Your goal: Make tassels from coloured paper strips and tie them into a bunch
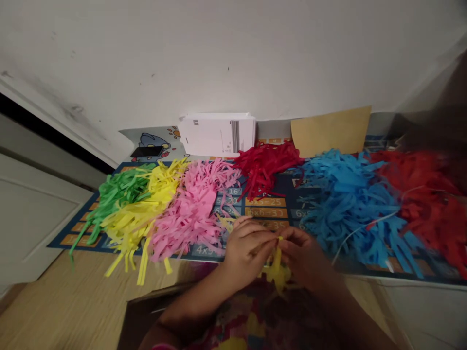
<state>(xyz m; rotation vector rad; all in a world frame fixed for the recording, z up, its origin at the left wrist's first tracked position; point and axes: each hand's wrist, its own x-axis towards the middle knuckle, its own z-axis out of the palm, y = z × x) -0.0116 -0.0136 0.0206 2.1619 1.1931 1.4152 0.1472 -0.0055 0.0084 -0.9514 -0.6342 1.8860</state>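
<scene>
Both my hands are at the near edge of the mat (270,201). Left hand (248,248) and right hand (304,255) meet at the fingertips, pinched on the top of a small yellow tassel (279,270); its loose strips hang between my wrists, above my lap.

Containers: a white packet (215,133) with a barcode leans at the wall; contents hidden. A dark shape (146,311) sits below the mat, left of my lap; can't tell whether it is a box.

Edges: green pile (126,187) at the mat's left end, yellow pile (134,214) touching it, pink pile (197,204) against the yellow. Green and yellow strips droop over the near edge. Blue pile (353,209) right of my hands, a white string (348,238) across it, red pile (430,199) beyond, blurred.

Room: a band of printed sums shows between pink and blue, below a crimson pile (268,165) toward the wall.
</scene>
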